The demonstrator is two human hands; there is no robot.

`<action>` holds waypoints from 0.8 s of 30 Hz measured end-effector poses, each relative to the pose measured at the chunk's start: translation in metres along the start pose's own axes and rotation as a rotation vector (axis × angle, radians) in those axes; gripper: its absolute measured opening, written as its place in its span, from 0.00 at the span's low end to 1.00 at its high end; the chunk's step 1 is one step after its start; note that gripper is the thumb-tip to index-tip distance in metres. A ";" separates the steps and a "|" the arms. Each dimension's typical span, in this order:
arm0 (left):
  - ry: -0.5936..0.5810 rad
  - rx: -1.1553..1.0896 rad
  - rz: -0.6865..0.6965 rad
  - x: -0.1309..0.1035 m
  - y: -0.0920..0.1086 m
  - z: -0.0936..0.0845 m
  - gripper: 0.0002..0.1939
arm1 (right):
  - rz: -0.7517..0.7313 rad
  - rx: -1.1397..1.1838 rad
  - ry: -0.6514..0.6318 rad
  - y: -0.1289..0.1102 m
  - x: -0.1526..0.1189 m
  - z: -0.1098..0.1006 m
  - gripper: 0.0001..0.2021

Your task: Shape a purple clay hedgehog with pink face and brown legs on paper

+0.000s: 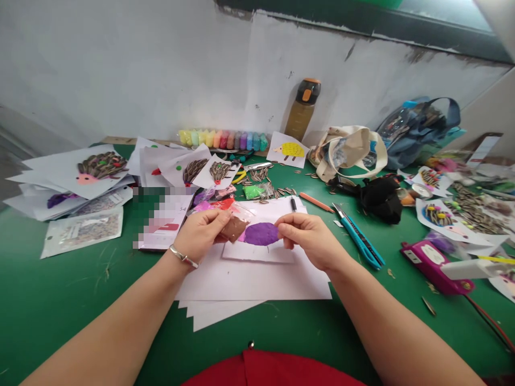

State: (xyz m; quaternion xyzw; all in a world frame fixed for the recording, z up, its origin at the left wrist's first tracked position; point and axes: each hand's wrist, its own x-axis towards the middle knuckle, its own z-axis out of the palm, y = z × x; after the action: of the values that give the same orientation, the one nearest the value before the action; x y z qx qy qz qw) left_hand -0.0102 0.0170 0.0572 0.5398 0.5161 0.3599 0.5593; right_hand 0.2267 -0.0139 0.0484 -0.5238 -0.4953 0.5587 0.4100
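My left hand [203,231] pinches a small clear packet of brown modelling clay [234,229], above the left part of a white card [277,254]. A flat purple oval of clay [260,234] lies on that card, with a bit of pink at its left end. My right hand [309,236] is closed, thumb and fingertips together beside the oval's right end; whatever they may hold is too small to make out. Under the card is a stack of white paper [257,281]. Red clay [223,204] and other coloured packets lie just beyond my left hand.
Ahead are sunflower seeds [259,175], a green clay packet [254,191] and a row of clay packets [225,140]. A teal utility knife [360,238] and magenta glue gun [436,265] lie right. Hedgehog pictures [100,166] pile up left; a bottle [301,110] stands behind.
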 end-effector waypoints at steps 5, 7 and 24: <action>0.029 -0.187 -0.081 0.009 -0.014 -0.002 0.26 | 0.035 0.009 -0.022 0.004 0.002 0.003 0.13; 0.035 -0.232 -0.086 0.010 -0.016 -0.001 0.24 | 0.017 -0.035 -0.018 0.005 0.003 0.002 0.12; 0.095 -0.193 0.019 0.017 -0.019 0.000 0.32 | -0.080 -0.143 0.061 0.004 0.005 0.004 0.11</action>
State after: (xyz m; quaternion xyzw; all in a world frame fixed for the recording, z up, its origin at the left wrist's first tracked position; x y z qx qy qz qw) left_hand -0.0098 0.0306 0.0353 0.4707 0.4998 0.4385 0.5800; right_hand 0.2223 -0.0099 0.0436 -0.5484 -0.5417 0.4887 0.4086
